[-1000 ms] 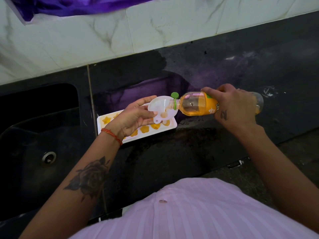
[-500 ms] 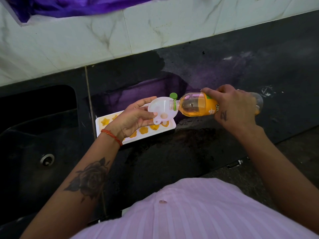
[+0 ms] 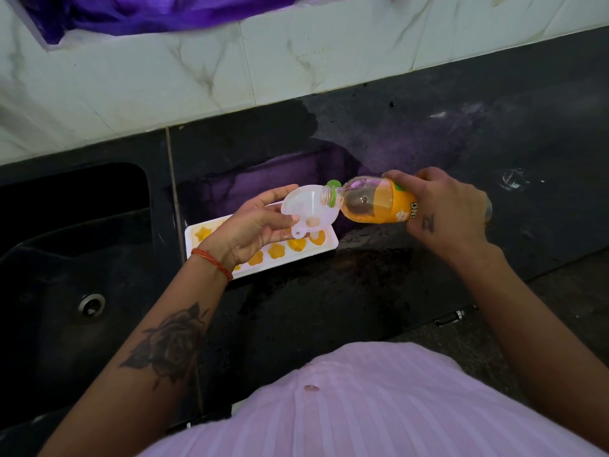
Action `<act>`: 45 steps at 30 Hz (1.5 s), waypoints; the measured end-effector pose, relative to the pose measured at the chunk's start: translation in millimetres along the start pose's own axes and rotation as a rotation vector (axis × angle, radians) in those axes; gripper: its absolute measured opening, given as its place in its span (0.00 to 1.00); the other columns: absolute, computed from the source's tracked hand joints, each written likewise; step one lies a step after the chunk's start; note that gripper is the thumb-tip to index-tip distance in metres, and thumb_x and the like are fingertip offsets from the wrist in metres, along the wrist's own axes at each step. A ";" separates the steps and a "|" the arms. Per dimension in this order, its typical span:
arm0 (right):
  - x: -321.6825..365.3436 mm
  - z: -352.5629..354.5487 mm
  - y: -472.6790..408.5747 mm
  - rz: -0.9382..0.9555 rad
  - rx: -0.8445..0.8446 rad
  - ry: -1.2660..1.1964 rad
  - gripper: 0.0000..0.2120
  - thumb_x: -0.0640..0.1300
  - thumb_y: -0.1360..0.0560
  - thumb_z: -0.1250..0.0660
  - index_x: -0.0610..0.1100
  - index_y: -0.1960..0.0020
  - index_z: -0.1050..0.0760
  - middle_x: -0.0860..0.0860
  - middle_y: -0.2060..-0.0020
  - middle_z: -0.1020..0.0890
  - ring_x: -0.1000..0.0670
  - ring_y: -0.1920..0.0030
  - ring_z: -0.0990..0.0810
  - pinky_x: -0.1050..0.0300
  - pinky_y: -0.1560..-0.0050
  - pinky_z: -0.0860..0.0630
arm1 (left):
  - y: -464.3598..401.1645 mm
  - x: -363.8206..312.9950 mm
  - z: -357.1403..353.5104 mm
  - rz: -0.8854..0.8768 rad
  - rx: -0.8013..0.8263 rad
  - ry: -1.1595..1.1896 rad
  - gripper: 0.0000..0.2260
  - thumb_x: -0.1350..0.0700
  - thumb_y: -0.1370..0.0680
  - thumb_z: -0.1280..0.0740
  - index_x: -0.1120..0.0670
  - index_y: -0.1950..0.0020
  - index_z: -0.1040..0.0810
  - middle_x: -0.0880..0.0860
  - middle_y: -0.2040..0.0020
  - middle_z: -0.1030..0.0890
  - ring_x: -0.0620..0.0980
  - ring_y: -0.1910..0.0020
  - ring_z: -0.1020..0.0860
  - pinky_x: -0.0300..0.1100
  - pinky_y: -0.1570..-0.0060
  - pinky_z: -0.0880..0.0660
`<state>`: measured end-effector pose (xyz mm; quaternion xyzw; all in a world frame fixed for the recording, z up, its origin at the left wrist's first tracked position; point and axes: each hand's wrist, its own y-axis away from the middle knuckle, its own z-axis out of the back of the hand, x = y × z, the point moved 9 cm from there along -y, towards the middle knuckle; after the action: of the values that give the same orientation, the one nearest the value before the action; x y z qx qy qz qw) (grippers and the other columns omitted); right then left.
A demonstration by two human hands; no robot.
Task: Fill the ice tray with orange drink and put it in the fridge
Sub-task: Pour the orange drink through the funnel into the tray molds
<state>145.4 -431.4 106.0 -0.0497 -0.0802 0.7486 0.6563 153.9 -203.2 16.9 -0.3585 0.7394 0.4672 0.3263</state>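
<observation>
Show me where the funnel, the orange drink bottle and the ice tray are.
funnel (image 3: 308, 209): head view, on the inner wall of its white bowl.
orange drink bottle (image 3: 379, 202): head view, on its clear, tilted body.
ice tray (image 3: 329, 244): head view, on its bare white rim at the right end.

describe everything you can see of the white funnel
The funnel looks like translucent white plastic: a wide round bowl, a small ring tab at its near rim, and an orange-tinted hole at the bottom. The left hand holds it from the left, tilted, above the right end of the ice tray. The bottle mouth reaches into its bowl.
</observation>
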 end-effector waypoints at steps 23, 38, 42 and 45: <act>59.8 3.8 -110.7 -0.026 -0.036 -0.961 0.39 0.50 0.45 0.19 0.51 0.38 0.31 0.54 0.48 0.21 0.52 0.48 0.23 0.53 0.49 0.23 | 14.6 -96.4 130.5 -0.331 -0.543 -0.199 0.20 0.71 0.27 0.34 0.53 0.39 0.26 0.57 0.39 0.23 0.57 0.41 0.23 0.42 0.61 0.21; 91.9 -71.0 -145.3 -0.057 -0.057 -1.057 0.39 0.50 0.44 0.20 0.49 0.38 0.32 0.55 0.50 0.23 0.52 0.48 0.23 0.50 0.48 0.21 | -26.4 -68.4 174.2 -0.387 -0.660 -0.402 0.28 0.69 0.26 0.33 0.53 0.29 0.32 0.57 0.33 0.27 0.57 0.38 0.25 0.52 0.45 0.24; 94.0 -79.7 -143.5 -0.026 0.035 -1.078 0.41 0.48 0.42 0.20 0.51 0.35 0.37 0.55 0.47 0.26 0.54 0.47 0.25 0.57 0.50 0.24 | -28.4 -65.5 169.0 -0.350 -0.680 -0.629 0.31 0.63 0.28 0.28 0.53 0.27 0.34 0.58 0.31 0.31 0.56 0.35 0.28 0.49 0.41 0.26; 95.2 -89.4 -141.2 0.028 0.242 -1.093 0.47 0.43 0.41 0.20 0.53 0.31 0.44 0.54 0.42 0.27 0.52 0.42 0.26 0.59 0.48 0.26 | -8.9 -88.3 147.3 -0.517 -0.851 -0.973 0.30 0.56 0.28 0.27 0.53 0.27 0.34 0.58 0.29 0.34 0.57 0.30 0.35 0.46 0.35 0.36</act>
<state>286.4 -314.5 47.2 0.4205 -0.3215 0.6778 0.5103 229.8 -49.8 33.4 -0.3695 0.1527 0.7314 0.5524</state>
